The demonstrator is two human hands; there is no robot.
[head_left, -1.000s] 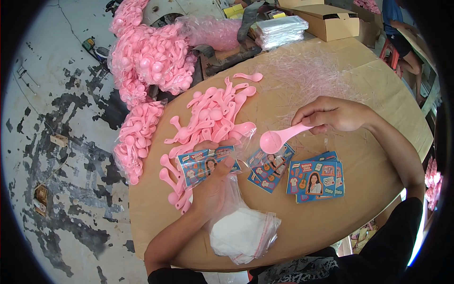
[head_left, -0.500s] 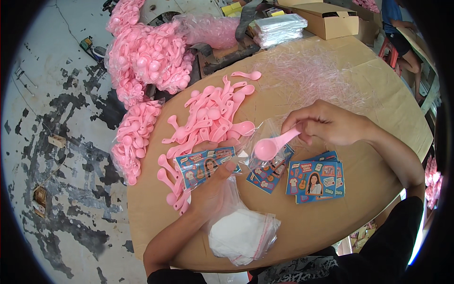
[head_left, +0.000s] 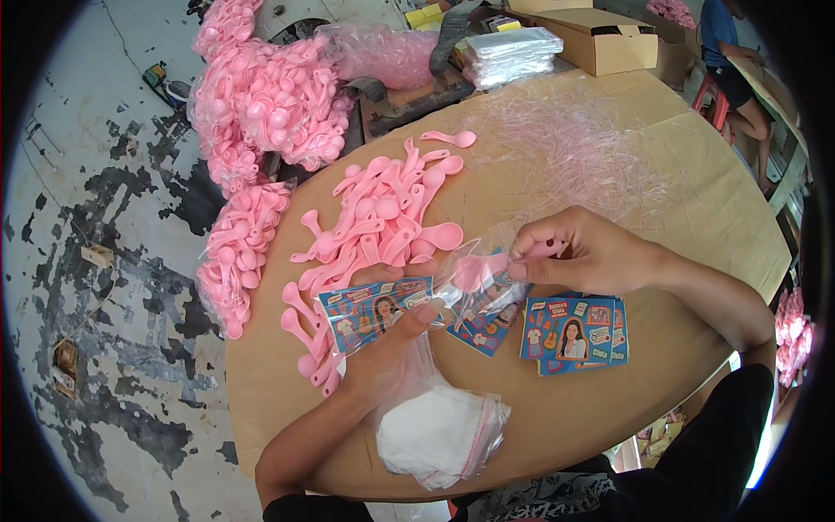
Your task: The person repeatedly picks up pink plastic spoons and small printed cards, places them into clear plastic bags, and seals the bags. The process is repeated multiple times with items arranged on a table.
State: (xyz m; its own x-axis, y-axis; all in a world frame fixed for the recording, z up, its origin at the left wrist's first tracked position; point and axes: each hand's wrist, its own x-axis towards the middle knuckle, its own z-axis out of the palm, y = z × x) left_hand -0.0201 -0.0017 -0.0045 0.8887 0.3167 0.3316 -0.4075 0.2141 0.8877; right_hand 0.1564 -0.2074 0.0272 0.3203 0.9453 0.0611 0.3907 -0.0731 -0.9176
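My left hand [head_left: 383, 361] is closed, thumb on top, around a clear plastic bag [head_left: 445, 294] and a blue printed card [head_left: 361, 315]. Whether the card lies inside that bag I cannot tell. My right hand [head_left: 600, 252] pinches the handle of a pink measuring spoon [head_left: 472, 275]. Its round scoop points left and sits at the bag's mouth, behind clear film. Beneath the spoon lie more blue cards [head_left: 477, 335], partly covered. A stack of similar cards [head_left: 574, 339] rests nearer my right forearm. Below my left wrist is a clear bag with white contents [head_left: 439, 435].
Loose pink spoons [head_left: 374, 209] are heaped beyond my left hand. Bulging bags of pink spoons [head_left: 270, 104] stand past the table's left edge. Thin clear strips [head_left: 574, 148] cover the far table, near stacked plastic packs [head_left: 513, 56] and a cardboard box [head_left: 600, 43]. Another person [head_left: 731, 70] sits far right.
My right hand has moved down a little, bringing the spoon's scoop from above the clear bag to its mouth, behind the film. My left hand keeps its grip on the bag and card.
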